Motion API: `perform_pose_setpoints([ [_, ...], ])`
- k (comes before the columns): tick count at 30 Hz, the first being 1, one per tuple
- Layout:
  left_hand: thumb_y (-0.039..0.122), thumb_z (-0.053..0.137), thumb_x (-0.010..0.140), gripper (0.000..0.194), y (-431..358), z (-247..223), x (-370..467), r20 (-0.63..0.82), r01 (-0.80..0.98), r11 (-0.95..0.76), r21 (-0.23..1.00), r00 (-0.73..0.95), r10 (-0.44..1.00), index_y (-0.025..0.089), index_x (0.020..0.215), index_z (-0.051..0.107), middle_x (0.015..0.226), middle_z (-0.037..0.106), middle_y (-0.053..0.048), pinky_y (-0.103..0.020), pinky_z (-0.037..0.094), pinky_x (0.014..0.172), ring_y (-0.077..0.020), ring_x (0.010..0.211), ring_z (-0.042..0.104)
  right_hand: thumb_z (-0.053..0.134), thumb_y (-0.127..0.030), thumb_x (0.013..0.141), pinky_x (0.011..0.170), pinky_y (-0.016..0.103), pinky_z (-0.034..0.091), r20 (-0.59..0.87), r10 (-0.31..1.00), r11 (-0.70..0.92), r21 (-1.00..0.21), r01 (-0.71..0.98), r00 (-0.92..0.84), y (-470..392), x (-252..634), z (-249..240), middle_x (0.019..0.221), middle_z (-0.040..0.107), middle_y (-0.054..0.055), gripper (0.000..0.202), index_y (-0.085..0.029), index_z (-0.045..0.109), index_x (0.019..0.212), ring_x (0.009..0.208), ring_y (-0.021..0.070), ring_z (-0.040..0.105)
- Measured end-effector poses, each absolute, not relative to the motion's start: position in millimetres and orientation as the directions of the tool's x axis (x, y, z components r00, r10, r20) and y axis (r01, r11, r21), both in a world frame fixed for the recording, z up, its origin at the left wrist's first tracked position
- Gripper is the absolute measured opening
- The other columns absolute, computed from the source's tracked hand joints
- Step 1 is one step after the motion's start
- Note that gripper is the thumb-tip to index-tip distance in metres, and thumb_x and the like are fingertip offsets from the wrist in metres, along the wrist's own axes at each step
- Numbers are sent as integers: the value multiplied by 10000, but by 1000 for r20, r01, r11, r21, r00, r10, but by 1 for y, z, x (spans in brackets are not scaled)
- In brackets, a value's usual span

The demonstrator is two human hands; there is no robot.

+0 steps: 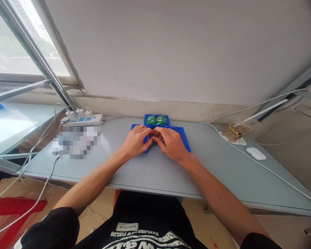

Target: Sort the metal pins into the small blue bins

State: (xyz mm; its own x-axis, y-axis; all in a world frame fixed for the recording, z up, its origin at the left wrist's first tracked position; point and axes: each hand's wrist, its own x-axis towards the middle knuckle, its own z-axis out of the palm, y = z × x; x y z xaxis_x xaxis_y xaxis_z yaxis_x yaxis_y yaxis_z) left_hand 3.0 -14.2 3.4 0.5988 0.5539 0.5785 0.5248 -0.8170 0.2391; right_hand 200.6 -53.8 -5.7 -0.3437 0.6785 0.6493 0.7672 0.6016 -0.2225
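Both hands meet over a row of blue plastic bins (181,133) on the grey table. My left hand (138,141) is closed, its thumb and index finger pinched together near the middle bin. Fingertip to fingertip with it, my right hand (169,141) is closed in the same way. Between and below the fingers lie small dark metal pieces (152,146), like screws or pins. What the fingertips themselves pinch is too small to make out. Behind the hands stands another blue bin (168,119) with green pieces (158,120) in it.
On the left of the table (217,173) lies a white power strip (86,120) with plugs and cables. A plastic cup with a straw (237,132), a white earbud case (255,153) and a long white cable (248,159) are at the right. The wall rises behind.
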Motion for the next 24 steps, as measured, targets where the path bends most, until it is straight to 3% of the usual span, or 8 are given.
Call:
perform_pose_setpoints([
  [13, 252, 572, 1021, 83, -10, -2, 2, 657, 482, -848, 219, 570, 493, 225, 982, 641, 936, 729, -18, -334, 484, 904, -193, 933, 666, 423, -279, 1098, 756, 351, 463, 709, 594, 650, -144, 746, -380, -48, 203, -8, 942, 743, 66, 238, -194, 643, 1073, 852, 217, 665],
  [20, 295, 586, 1026, 138, -9, -1, 2, 674, 520, -823, 228, 526, 518, 224, 937, 663, 897, 742, -11, -343, 474, 880, -192, 867, 674, 504, -303, 1070, 735, 339, 459, 732, 576, 671, -170, 722, -364, -50, 203, -8, 921, 741, 61, 160, -198, 624, 1049, 823, 211, 676],
  [24, 371, 572, 1043, 205, -9, 0, 3, 683, 524, -819, 234, 510, 522, 223, 949, 678, 852, 733, -4, -345, 476, 920, -179, 825, 674, 451, -295, 1087, 728, 335, 455, 738, 579, 649, -159, 744, -347, -50, 203, -9, 915, 744, 62, 189, -207, 615, 1055, 807, 208, 673],
])
